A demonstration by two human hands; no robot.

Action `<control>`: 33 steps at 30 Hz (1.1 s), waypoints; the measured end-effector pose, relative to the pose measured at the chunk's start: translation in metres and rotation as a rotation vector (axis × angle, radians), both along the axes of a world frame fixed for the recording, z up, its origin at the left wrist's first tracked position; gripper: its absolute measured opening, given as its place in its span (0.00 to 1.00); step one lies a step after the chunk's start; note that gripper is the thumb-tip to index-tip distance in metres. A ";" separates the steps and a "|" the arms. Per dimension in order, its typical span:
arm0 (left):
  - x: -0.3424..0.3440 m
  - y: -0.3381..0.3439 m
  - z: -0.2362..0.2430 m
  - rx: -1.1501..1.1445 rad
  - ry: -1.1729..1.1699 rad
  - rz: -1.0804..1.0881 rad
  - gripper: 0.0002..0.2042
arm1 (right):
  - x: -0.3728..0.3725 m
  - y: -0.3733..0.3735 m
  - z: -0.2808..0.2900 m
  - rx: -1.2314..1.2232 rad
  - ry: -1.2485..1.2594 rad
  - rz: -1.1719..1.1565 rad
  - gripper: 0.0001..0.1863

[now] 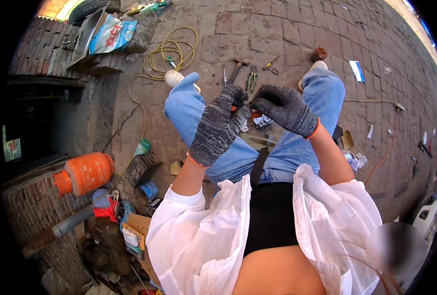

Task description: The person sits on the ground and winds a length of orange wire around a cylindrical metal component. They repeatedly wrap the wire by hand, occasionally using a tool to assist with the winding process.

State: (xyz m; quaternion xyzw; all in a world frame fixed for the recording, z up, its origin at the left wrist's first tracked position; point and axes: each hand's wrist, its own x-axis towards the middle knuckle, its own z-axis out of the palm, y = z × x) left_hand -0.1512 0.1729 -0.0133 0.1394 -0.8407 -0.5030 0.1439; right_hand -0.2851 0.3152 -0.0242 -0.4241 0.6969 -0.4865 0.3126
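Observation:
My left hand (pixel 218 123), in a grey knit glove with an orange cuff, is closed around a small orange item (pixel 235 108), mostly hidden by the fingers. My right hand (pixel 284 109), gloved alike, has its fingers curled close beside the left one; what they grip is hidden. Just under them, between my jeans-clad legs, lie crumpled small pieces (pixel 261 120) and narrow strips. Beyond the hands on the bricks lie a hammer (pixel 242 61), pliers (pixel 252 78), a yellow screwdriver (pixel 270 64) and a short metal tool (pixel 225 74).
An orange gas cylinder (pixel 85 174), cans, cardboard (pixel 139 221) and clutter stand at my left. A yellow hose (pixel 174 49) coils at upper left near a blue-white sack (pixel 112 34). A brown lump (pixel 318 53) sits beyond my right foot; thin cords run across the paving at right.

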 end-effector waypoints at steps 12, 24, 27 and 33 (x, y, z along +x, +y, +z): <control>-0.003 -0.006 -0.028 0.340 0.027 0.153 0.09 | 0.036 -0.011 0.010 0.050 0.570 -0.156 0.10; 0.009 -0.007 -0.007 -0.182 0.227 -0.092 0.16 | 0.023 -0.005 0.019 -0.043 0.414 -0.194 0.12; 0.009 -0.008 -0.008 -0.450 0.234 -0.052 0.17 | 0.022 -0.005 0.021 -0.055 0.419 -0.185 0.11; -0.002 -0.004 -0.019 -0.643 0.326 0.152 0.17 | 0.038 -0.015 0.015 -0.049 0.310 -0.279 0.19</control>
